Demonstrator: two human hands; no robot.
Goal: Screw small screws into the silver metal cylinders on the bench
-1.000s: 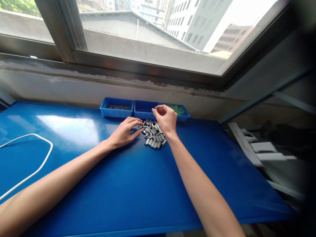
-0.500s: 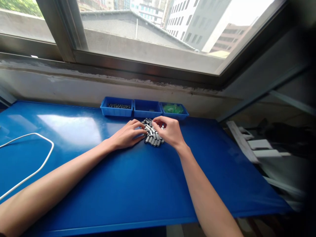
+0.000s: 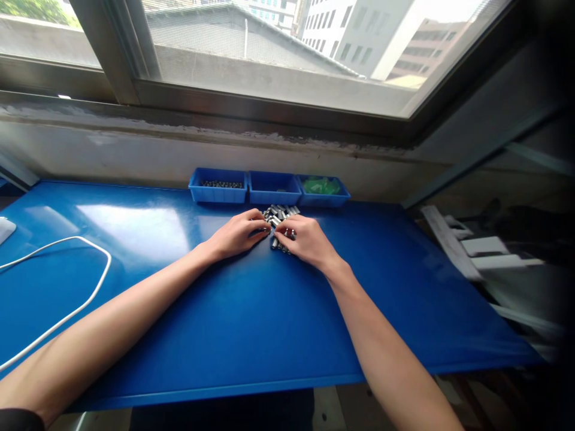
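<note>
A heap of small silvery metal cylinders [image 3: 281, 212] lies on the blue table [image 3: 233, 335], partly covered by my hands. At the heap's left edge is my left hand [image 3: 240, 233], its thumb and fingers curled to a pinch with a tiny metallic glint at the tips. My right hand [image 3: 309, 239] bends over the heap from the right, thumb and forefinger close together. Several cylinders show through the gap under its fingers. What either pinch holds is too small to make out. The fingertips of both hands nearly meet.
Three blue bins stand along the wall: the left bin [image 3: 218, 194] has small dark metal pieces, the middle bin [image 3: 274, 196] a small dark piece, the right bin [image 3: 326, 199] green plastic material. A white cable [image 3: 101, 278] loops at left. White parts [image 3: 489, 254] sit beyond the right edge.
My right hand has come down lower onto the heap, its fingertips now close to my left fingertips. The heap looks more spread toward the bins. The view has shifted slightly.
</note>
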